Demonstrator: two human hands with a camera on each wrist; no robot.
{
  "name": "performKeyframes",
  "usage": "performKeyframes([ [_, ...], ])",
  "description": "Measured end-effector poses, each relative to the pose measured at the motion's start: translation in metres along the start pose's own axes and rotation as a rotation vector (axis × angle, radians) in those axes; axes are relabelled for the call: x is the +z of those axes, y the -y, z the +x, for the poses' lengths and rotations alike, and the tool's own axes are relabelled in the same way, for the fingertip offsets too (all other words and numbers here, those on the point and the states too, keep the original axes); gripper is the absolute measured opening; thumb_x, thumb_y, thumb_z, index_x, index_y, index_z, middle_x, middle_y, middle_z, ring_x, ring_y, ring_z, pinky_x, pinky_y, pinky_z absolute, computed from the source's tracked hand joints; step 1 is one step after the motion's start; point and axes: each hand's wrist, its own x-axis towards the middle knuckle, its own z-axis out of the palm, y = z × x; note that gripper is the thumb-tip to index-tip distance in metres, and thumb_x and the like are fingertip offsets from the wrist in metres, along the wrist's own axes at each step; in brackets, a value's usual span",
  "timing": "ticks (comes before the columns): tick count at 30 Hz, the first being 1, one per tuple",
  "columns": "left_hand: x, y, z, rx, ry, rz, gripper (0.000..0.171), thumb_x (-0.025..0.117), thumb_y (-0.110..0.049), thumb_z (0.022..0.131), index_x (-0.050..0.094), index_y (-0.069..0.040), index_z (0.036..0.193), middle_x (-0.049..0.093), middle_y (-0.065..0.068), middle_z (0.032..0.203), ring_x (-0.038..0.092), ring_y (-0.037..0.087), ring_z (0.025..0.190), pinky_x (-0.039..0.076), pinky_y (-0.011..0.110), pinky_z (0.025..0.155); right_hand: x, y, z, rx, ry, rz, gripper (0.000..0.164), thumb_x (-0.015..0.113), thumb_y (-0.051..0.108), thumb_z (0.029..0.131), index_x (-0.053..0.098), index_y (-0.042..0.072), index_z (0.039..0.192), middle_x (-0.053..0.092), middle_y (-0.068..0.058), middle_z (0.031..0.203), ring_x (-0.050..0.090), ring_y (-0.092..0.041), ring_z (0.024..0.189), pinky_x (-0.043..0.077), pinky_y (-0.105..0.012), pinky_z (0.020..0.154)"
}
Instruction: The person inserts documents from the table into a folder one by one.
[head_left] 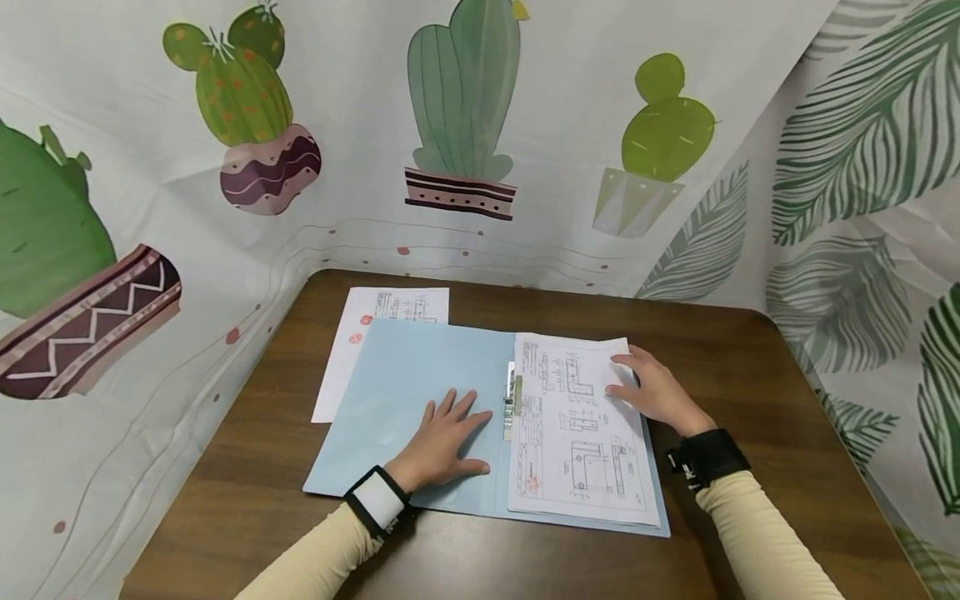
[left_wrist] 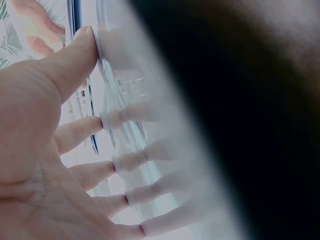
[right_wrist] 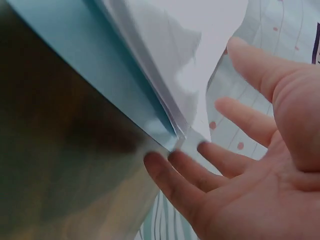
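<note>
A light-blue folder [head_left: 420, 375] lies spread flat on the table, with a metal clip [head_left: 513, 404] along its fold. On its right half is a stack of white sheets [head_left: 551, 421] printed with technical drawings. My left hand [head_left: 438, 450] rests on the left cover with fingers spread, and the left wrist view shows the fingertips meeting its glossy surface. At the upper right corner of the sheets is my right hand [head_left: 656, 387], fingers loosely bent. In the right wrist view its fingertips [right_wrist: 156, 159] are right by the folder's corner, and the sheet edges stand slightly apart.
Partly under the folder's upper left lies another printed sheet [head_left: 337, 367] with red stamps. The brown wooden table [head_left: 255, 467] has rounded far corners. Behind it hangs a white cloth [head_left: 360, 158] with cactus and leaf prints.
</note>
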Motion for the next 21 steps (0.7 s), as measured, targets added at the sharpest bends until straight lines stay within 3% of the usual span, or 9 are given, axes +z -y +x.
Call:
performKeyframes([
  [5,0.000,0.000,0.002,-0.002,0.001,0.004,0.082,0.081,-0.053,0.084,0.054,-0.014,0.150,0.031,0.020,0.164,0.020,0.052,0.151,0.019,0.076,0.112,0.010,0.000,-0.008,0.004,0.047,-0.019,0.072,0.079,0.022,0.091,0.047,-0.005,0.149,0.013,-0.031,0.166,0.018,-0.053,0.150,0.027,-0.067,0.114],
  [12,0.000,0.001,0.003,-0.001,-0.005,-0.002,0.080,0.081,-0.052,0.084,0.055,-0.013,0.149,0.032,0.021,0.164,0.020,0.052,0.150,0.019,0.076,0.112,0.019,0.001,-0.016,-0.013,0.070,-0.047,0.078,0.081,0.027,0.090,0.043,0.001,0.153,0.023,-0.026,0.165,0.021,-0.049,0.151,0.027,-0.066,0.115],
  [21,0.002,0.001,0.003,0.015,-0.012,-0.012,0.078,0.082,-0.049,0.085,0.055,-0.013,0.149,0.033,0.022,0.163,0.020,0.053,0.150,0.019,0.076,0.111,0.024,-0.001,-0.021,-0.032,0.052,-0.078,0.072,0.080,0.026,0.091,0.049,-0.002,0.149,0.027,-0.029,0.163,0.023,-0.050,0.149,0.028,-0.065,0.114],
])
